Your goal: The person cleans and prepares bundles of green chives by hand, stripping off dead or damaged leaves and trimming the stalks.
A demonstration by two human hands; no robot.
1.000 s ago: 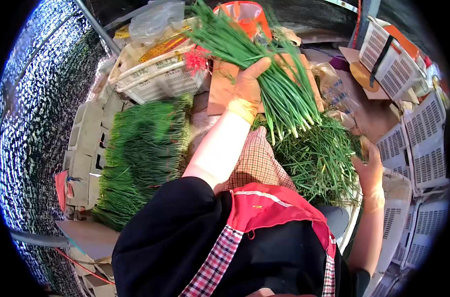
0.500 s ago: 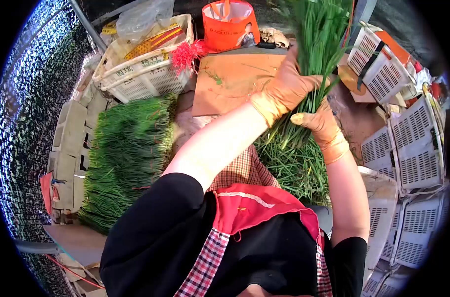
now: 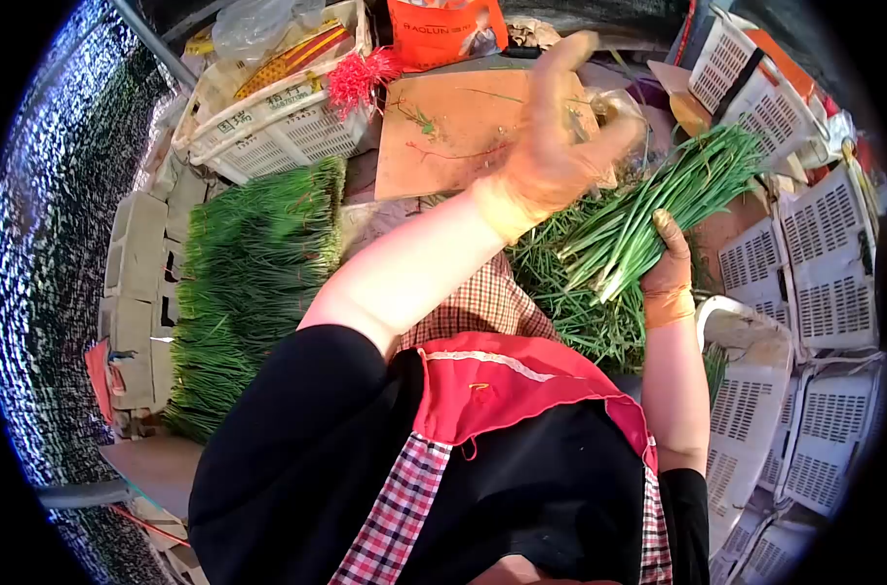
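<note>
My right hand (image 3: 668,263), in an orange glove, is closed around a bunch of long green stalks (image 3: 668,210), pale ends toward the lower left. My left hand (image 3: 551,146), gloved too, is raised over the brown board (image 3: 434,146) with fingers spread and slightly blurred, holding nothing. Below the bunch lies a loose heap of green stalks (image 3: 599,327). Neat bundles of green stalks (image 3: 258,273) stand packed together at the left.
A white crate (image 3: 288,136) with plastic bags and a red tassel (image 3: 359,83) stands at the upper left. Behind the board is an orange bag (image 3: 443,34). White crates (image 3: 824,263) are stacked at the right, beside a tub (image 3: 746,390).
The bunch passed from my left hand into my right hand and swung down to the right. My left hand let go and opened above the board.
</note>
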